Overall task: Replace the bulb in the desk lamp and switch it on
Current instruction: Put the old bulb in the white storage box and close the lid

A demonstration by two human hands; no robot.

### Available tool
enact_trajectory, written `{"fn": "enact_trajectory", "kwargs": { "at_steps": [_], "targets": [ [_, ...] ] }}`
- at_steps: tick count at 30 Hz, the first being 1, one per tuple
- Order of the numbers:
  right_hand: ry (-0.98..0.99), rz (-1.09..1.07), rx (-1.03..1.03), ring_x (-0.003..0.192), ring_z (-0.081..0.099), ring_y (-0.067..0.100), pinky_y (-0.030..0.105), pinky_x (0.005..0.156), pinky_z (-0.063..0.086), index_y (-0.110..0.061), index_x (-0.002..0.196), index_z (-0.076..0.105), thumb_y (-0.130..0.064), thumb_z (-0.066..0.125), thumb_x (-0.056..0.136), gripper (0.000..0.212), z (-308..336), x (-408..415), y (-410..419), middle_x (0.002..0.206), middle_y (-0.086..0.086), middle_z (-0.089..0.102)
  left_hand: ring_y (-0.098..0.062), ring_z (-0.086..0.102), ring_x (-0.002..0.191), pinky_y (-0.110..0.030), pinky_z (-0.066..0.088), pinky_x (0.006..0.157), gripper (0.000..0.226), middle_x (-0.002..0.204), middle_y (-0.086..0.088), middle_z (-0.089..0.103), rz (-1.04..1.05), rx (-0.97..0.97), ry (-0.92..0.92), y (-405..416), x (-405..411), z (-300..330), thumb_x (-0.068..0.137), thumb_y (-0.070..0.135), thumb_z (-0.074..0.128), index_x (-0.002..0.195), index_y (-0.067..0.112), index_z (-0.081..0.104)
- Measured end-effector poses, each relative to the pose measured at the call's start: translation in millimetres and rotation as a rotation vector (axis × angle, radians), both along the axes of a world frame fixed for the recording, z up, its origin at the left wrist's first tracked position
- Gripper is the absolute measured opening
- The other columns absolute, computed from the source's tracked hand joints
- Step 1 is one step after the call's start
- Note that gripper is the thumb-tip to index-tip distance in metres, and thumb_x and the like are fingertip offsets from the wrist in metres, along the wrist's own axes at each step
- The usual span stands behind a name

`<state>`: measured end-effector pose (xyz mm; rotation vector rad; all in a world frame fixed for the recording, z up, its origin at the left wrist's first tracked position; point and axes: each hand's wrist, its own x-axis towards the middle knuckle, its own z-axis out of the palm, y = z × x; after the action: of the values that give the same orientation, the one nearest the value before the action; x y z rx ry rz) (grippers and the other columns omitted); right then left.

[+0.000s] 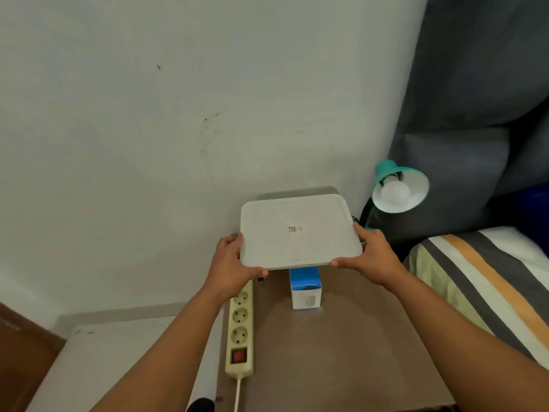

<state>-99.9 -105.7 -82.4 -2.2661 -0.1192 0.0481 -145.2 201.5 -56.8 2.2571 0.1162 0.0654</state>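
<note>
A teal desk lamp (399, 185) stands at the far right of the brown table, its shade turned toward me with a white bulb (395, 191) screwed inside, unlit. A blue and white bulb box (306, 288) stands upright on the table. Above the box I hold a white tray (300, 230) upside down, a small QR label in its middle. My left hand (233, 260) grips the tray's left edge and my right hand (371, 252) grips its right edge. The tray hides the box's top and part of the lamp's base.
A cream power strip (240, 325) with a red switch lies along the brown table (341, 352) at its left edge, its white cord running toward me. A striped pillow (487, 281) and grey upholstery sit to the right. A white wall is behind.
</note>
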Motion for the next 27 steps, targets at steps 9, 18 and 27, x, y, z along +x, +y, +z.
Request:
{"fn": "enact_trajectory", "kwargs": {
  "at_steps": [9,18,27],
  "targets": [
    [0.046,-0.065,-0.053,0.108,0.057,0.022,0.046,0.093,0.054,-0.027,0.140,0.046,-0.085,0.078,0.037,0.122,-30.1,96.4,-11.3,0.116,0.003,0.058,-0.021,0.048,0.123,-0.037,0.043,0.108,0.099,0.128,0.004,0.037,-0.020,-0.018,0.073,-1.1,97.0,-25.6,0.062,0.026,0.093,0.147,0.015,0.043],
    [0.096,-0.065,0.069,0.115,0.056,0.021,0.037,0.100,0.049,-0.018,0.139,0.051,-0.057,0.091,0.049,0.106,-30.7,118.1,-6.1,0.125,0.003,0.058,-0.022,0.050,0.121,-0.034,0.044,0.106,0.092,0.135,-0.004,0.042,-0.005,0.011,0.098,-2.8,127.6,-37.3,0.061,0.031,0.093,0.140,0.013,0.050],
    [0.149,-0.068,0.104,0.122,0.052,0.020,0.039,0.106,0.045,-0.010,0.150,0.038,-0.043,0.093,0.054,0.115,-20.2,118.7,-4.2,0.137,0.004,0.052,-0.022,0.051,0.119,-0.041,0.047,0.104,0.094,0.133,-0.005,0.046,0.006,0.029,0.147,-2.1,124.5,-36.1,0.057,0.042,0.093,0.138,0.013,0.053]
  ]
}}
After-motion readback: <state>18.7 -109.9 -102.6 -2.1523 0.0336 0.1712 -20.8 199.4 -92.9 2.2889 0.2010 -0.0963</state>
